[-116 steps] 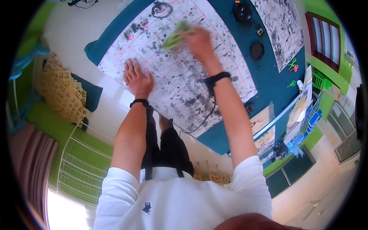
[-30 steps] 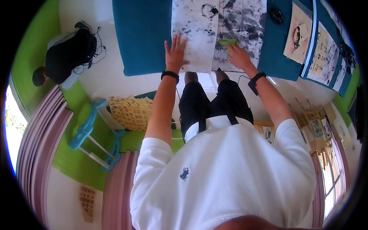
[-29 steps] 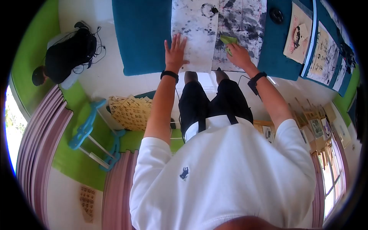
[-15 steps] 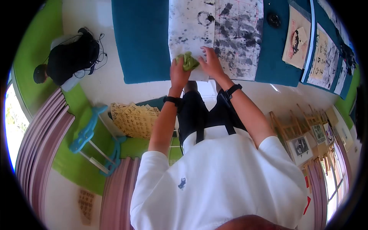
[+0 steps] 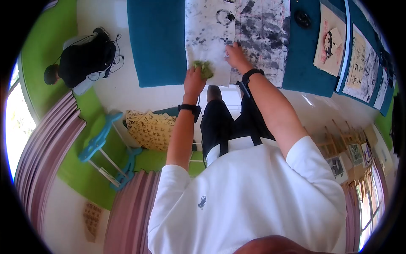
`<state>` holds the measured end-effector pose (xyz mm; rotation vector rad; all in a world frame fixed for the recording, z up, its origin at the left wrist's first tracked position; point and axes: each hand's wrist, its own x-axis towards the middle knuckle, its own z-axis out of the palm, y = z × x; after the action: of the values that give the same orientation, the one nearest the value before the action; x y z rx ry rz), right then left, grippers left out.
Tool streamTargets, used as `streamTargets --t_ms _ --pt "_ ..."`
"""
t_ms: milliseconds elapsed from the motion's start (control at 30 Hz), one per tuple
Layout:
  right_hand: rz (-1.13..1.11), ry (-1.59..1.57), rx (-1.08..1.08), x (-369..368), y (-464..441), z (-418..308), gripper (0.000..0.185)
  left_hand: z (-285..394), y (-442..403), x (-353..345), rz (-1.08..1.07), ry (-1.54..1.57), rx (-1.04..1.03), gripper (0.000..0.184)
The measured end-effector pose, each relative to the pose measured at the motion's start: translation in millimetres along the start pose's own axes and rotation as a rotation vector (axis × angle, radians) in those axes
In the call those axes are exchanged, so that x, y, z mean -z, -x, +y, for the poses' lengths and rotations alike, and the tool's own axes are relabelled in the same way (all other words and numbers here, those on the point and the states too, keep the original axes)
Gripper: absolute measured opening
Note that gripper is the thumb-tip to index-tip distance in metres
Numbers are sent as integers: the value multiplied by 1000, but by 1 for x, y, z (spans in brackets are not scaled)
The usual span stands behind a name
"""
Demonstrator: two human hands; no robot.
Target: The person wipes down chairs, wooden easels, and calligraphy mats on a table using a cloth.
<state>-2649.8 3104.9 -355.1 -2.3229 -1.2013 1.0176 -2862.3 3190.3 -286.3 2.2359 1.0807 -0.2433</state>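
My left hand (image 5: 194,81) is closed around a crumpled green cloth (image 5: 204,69), which rests on the lower part of a white sheet (image 5: 205,51) spotted with black ink. On that sheet's right side, my right hand (image 5: 237,56) touches down with its fingers bent together. Whatever lies under those fingertips is hidden. A second sheet (image 5: 264,46) with red lines and heavy ink smears lies beside the first, right of my right hand. Both lie on a dark teal table cover (image 5: 154,46).
A round black object (image 5: 303,19) sits right of the sheets. Farther right are a beige paper (image 5: 327,42) and calligraphy sheets (image 5: 358,63). At left, a person in black (image 5: 84,57) is beside cables. Yellow written papers (image 5: 150,130) and a blue-framed stand (image 5: 95,146) are below.
My left hand has shifted slightly left and down with the green cloth. My right hand has moved up and right, away from the cloth, and its spread fingers have bent onto the sheet.
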Motion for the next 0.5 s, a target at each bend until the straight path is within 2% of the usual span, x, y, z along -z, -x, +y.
streamTargets --t_ms 67,133,200,267,333,367,400,467,500 --pt "26 -9 87 -3 2 6 31 -4 20 -6 48 23 21 46" --pt "-10 -6 57 -7 -5 11 31 -12 36 -10 10 62 214 42" --pt "-50 4 20 -10 -5 11 31 -11 33 -12 75 31 257 40" --pt "-75 -3 59 -5 -8 12 33 -1 15 -9 236 -115 302 40" --pt "-95 22 49 -5 -8 12 33 21 -8 -12 357 -61 256 32" --pt "-97 37 34 -6 -11 11 33 27 -20 -21 408 41 148 31" --pt "-109 44 39 -7 -12 13 33 34 -28 -32 454 142 41 32" --pt "-133 64 15 -9 -15 16 35 57 -38 -44 527 107 -71 37" --pt "-140 85 30 -8 -17 16 35 67 -36 -48 508 109 15 39"
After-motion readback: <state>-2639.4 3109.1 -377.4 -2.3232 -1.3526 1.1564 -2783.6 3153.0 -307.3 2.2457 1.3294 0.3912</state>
